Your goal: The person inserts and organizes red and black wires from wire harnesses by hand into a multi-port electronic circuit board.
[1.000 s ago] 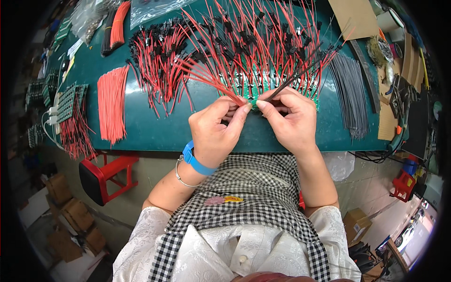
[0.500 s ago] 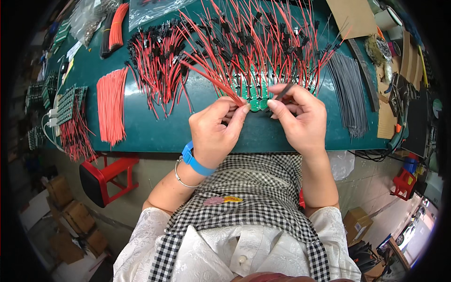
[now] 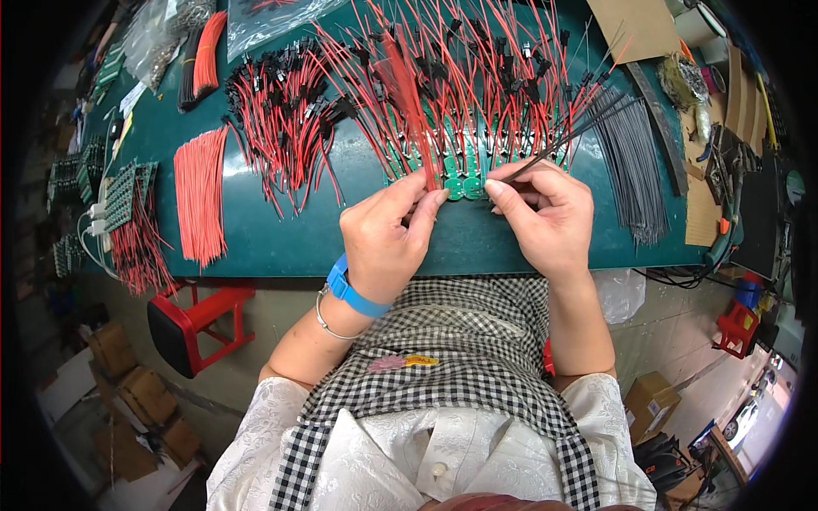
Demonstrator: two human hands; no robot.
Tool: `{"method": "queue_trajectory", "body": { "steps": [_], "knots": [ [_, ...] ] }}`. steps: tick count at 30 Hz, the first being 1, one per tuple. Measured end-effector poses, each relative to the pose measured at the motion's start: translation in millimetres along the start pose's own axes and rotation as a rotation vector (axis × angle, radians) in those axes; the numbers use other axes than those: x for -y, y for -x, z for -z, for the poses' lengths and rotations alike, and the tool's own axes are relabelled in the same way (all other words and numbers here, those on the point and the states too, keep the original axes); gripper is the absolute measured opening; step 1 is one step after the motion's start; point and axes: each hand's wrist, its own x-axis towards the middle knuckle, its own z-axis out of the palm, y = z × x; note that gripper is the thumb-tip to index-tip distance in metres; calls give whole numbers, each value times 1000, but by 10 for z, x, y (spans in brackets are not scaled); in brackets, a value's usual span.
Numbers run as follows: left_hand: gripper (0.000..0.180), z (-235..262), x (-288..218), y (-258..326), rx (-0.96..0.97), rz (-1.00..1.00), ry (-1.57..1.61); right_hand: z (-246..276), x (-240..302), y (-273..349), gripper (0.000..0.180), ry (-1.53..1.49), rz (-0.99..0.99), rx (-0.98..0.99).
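My left hand (image 3: 388, 226) pinches a small bunch of red wires (image 3: 415, 119), which rises away from me and is smeared by motion. Between the thumb and fingers of my right hand (image 3: 545, 217) are several black wires (image 3: 567, 136), slanting up to the right. Both sets of fingertips are close to a panel of green circuit boards (image 3: 464, 189), one hand at each side of its near edge. Many red and black wires with black connectors (image 3: 452, 68) stand up over the panel and hide much of it.
Loose red wires (image 3: 200, 196) lie on the green table (image 3: 298, 243) at the left, beside a heap of connector leads (image 3: 285, 119). A pile of black wires (image 3: 635, 170) lies to the right. A wired board stack (image 3: 132, 192) is at the far left edge; a red stool (image 3: 200, 328) stands below.
The red bunch in my left hand has swung from leaning left to nearly upright. The black wires in my right hand have tipped further right and spread. Both hands stay almost in place.
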Motion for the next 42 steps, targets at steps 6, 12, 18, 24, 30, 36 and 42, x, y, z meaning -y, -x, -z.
{"method": "queue_trajectory", "body": {
  "steps": [6,12,18,24,30,36,42],
  "knots": [
    [19,37,-55,-15,-13,-14,-2,-35,0,-27,9,122,93,40],
    [9,173,-227,-45,78,166,237,-34,-55,-27,9,150,135,32],
    [8,83,-251,-83,148,146,242,-46,-60,-36,7,197,163,59],
    [8,14,-170,-93,79,212,265,-77,52,-114,16,435,242,147],
    [8,-22,-187,-108,93,207,220,70,25,-32,13,180,83,49],
    [8,-48,-162,-87,63,142,165,187,-36,35,8,15,34,38],
    [7,-79,-136,-73,71,101,104,185,-47,62,8,-84,-92,16]
  ]
}}
